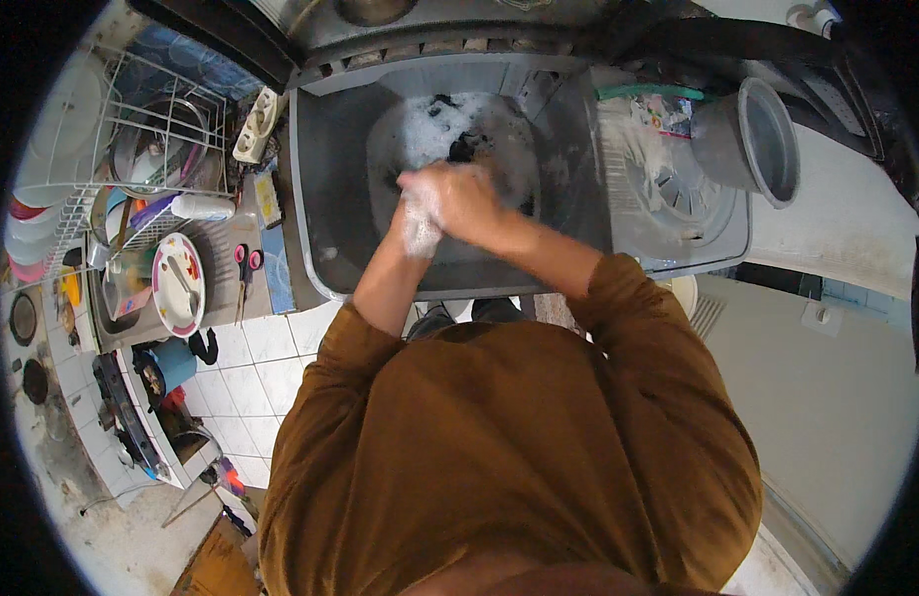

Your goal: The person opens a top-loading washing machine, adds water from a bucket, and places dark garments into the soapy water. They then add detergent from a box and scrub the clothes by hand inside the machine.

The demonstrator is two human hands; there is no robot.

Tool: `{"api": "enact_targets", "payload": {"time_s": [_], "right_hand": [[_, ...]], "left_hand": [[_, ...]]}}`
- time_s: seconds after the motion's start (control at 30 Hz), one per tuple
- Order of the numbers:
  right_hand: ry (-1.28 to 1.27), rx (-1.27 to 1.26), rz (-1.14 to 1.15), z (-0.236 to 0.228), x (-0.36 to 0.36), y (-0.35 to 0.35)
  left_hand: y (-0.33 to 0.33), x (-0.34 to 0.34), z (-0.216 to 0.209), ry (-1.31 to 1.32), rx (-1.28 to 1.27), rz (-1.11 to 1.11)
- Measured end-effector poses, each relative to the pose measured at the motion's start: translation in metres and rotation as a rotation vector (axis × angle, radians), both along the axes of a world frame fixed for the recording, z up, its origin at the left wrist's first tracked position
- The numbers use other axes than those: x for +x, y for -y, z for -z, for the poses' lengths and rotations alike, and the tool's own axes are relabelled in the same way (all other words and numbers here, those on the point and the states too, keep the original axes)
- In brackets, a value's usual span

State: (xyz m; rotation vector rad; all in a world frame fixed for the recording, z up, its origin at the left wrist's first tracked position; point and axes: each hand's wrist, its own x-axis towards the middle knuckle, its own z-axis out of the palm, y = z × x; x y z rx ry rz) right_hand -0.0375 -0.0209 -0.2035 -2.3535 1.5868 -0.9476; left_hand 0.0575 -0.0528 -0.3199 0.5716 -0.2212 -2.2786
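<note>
My left hand (pixel 420 211) and my right hand (pixel 466 204) meet over the middle of a deep grey wash tub (pixel 330 184). White suds coat the left hand and wrist. The right hand lies across the left one, blurred by motion, and the fingers of both are hidden or smeared. Whether anything is between them I cannot make out. Below and beyond the hands, cloudy water (pixel 385 149) carries white foam (pixel 434 124) and a dark patch (pixel 466 147) that looks like cloth.
On the right, a grey bucket (pixel 767 144) lies tipped on the ribbed top beside the tub, near a green hose (pixel 650 91). To the left are a wire dish rack (pixel 166 124), a power strip (pixel 259 126), a plate with a spoon (pixel 178 285) and red-handled scissors (pixel 247 260).
</note>
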Motion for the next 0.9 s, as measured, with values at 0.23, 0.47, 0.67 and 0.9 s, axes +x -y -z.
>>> {"api": "enact_targets", "payload": {"time_s": [0.23, 0.47, 0.67, 0.9], "right_hand": [[-0.054, 0.246, 0.314, 0.019, -0.037, 0.030], [0.072, -0.006, 0.167, 0.019, -0.047, 0.039], [0.187, -0.078, 0.065, 0.018, -0.013, 0.005], [0.003, 0.108, -0.030, 0.012, 0.001, 0.000]], "left_hand": [[-0.006, -0.025, -0.107, 0.613, -0.079, -0.010], [-0.005, -0.026, -0.110, 0.614, -0.127, -0.024], [-0.003, -0.012, -0.091, 0.233, 0.012, -0.102], [-0.010, -0.020, -0.058, 0.324, 0.012, 0.015]]}}
